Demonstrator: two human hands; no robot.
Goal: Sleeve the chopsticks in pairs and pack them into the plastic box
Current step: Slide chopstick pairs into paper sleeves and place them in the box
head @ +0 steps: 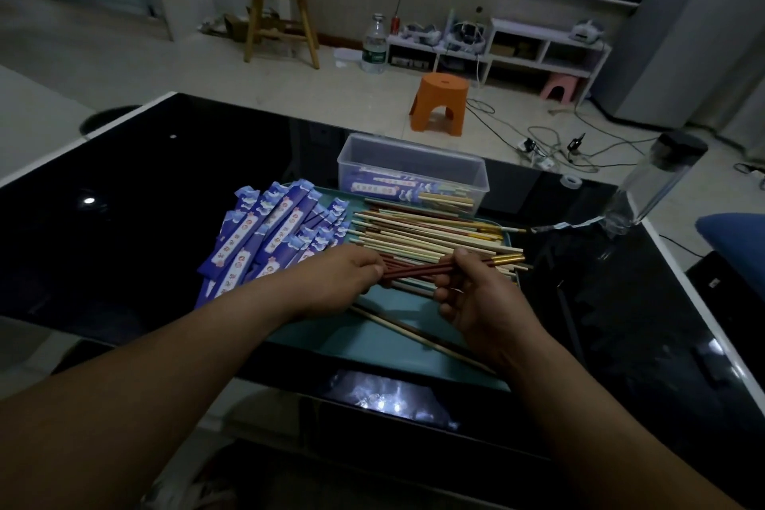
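A pair of dark red chopsticks (418, 268) with gold ends lies level between both hands above the teal tray (372, 340). My left hand (347, 277) pinches their thin tips; my right hand (476, 298) grips them near the gold ends. Behind them a heap of loose chopsticks (430, 232) in several colours covers the tray's far right. Blue-purple paper sleeves (273, 236) are fanned out on the tray's left. The clear plastic box (410, 170) stands beyond the tray with a few sleeved pairs inside.
Two stray chopsticks (414, 333) lie slanted on the tray under my right hand. A clear bottle with a black cap (654, 182) stands at the black glass table's right edge. An orange stool (439, 103) and cables are on the floor beyond.
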